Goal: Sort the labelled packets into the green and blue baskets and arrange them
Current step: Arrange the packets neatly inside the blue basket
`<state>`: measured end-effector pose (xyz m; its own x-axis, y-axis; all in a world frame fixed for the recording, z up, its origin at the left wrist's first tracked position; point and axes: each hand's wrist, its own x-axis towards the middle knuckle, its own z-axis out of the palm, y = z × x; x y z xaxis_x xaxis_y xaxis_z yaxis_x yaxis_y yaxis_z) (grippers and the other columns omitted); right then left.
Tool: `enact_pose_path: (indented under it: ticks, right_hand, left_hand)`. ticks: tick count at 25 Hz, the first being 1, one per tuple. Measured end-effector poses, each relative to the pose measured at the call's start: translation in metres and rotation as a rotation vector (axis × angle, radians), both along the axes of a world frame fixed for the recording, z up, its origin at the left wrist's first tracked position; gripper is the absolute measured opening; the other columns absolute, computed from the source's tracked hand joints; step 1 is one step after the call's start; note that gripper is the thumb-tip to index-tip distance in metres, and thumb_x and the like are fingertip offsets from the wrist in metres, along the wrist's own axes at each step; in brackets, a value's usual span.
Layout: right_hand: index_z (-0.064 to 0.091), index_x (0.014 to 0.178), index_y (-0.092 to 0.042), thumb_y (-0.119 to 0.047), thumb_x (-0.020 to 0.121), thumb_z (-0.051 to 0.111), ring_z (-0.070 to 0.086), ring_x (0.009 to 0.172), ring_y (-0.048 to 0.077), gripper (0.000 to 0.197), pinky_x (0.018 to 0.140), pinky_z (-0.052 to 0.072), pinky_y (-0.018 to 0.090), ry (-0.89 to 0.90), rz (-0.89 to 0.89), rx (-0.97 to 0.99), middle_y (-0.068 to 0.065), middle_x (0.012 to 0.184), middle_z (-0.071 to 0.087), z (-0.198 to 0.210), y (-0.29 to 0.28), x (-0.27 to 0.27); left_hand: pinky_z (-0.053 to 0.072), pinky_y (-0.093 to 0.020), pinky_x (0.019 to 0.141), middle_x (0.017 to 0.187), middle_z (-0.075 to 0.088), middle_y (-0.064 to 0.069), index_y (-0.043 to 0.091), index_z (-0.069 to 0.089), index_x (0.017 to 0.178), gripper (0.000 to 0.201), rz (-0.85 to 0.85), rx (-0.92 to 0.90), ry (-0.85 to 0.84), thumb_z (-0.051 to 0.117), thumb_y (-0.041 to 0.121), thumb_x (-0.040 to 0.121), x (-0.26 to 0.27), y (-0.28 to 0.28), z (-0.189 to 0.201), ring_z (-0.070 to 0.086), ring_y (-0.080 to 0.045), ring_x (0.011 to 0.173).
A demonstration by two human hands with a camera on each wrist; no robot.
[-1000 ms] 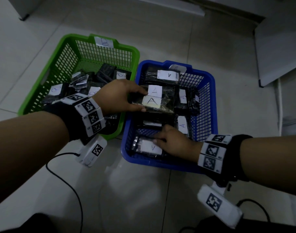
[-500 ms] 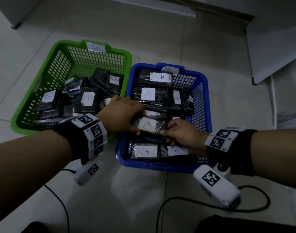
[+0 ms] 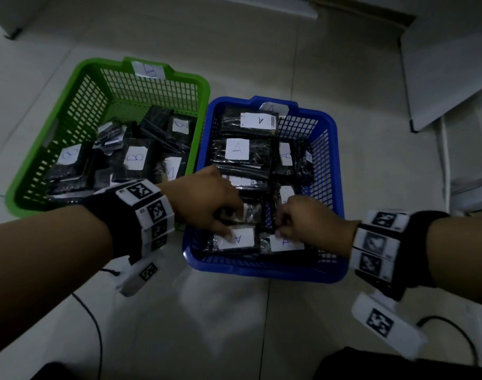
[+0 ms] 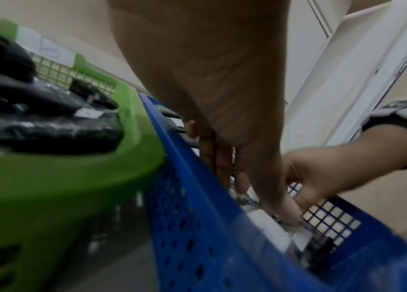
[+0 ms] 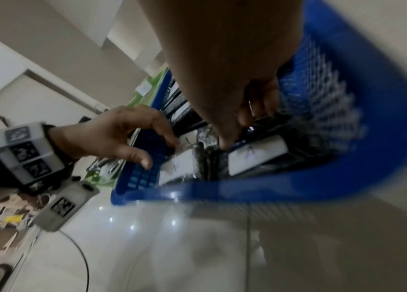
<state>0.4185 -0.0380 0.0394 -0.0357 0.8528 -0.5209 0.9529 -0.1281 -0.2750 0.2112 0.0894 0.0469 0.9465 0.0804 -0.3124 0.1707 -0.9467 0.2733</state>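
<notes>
Both my hands low in blue basket, near row. Left hand, fingers curled, pinches small packet above near-left A packet. Right hand, fingers bent, tips on near-right A packet; grip unclear. Best: seat packet flat, label up, square with neighbours. Mesh walls tight; little bare mesh far right. Green basket beyond, B packets jumbled, far end open.
</notes>
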Motion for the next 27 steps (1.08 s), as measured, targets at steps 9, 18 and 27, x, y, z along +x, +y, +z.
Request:
enact_pose_path:
  ticks: [9,18,27]
  right_hand:
    - [0.044,0.122,-0.013,-0.034,0.071,0.078,0.046,0.11,0.028,0.065,0.084,0.037,0.03,-0.145,0.128,-0.116,0.009,0.119,0.054,-0.006,-0.022,-0.002]
    - [0.047,0.129,-0.022,-0.036,0.092,0.055,0.055,0.104,0.027,0.041,0.077,0.043,0.03,-0.07,-0.008,0.005,0.008,0.112,0.053,0.052,0.031,0.008]
    - [0.042,0.105,-0.016,-0.018,0.081,0.071,0.064,0.07,0.027,0.038,0.059,0.055,0.037,0.346,-0.462,0.123,0.011,0.095,0.064,0.005,0.023,-0.042]
  left_hand:
    - [0.029,-0.027,0.092,0.109,0.055,0.014,0.034,0.055,0.111,0.043,-0.028,-0.146,0.062,0.071,0.047,0.073,0.008,-0.006,-0.006,0.05,-0.004,0.102]
    - [0.017,-0.034,0.086,0.121,0.058,0.02,0.043,0.059,0.118,0.033,0.247,0.211,-0.084,0.052,0.03,0.089,-0.015,0.025,0.005,0.044,-0.013,0.115]
    - [0.023,-0.033,0.094,0.107,0.061,0.019,0.04,0.063,0.106,0.039,0.2,0.039,-0.185,0.037,0.043,0.078,-0.017,0.017,0.005,0.056,-0.004,0.102]
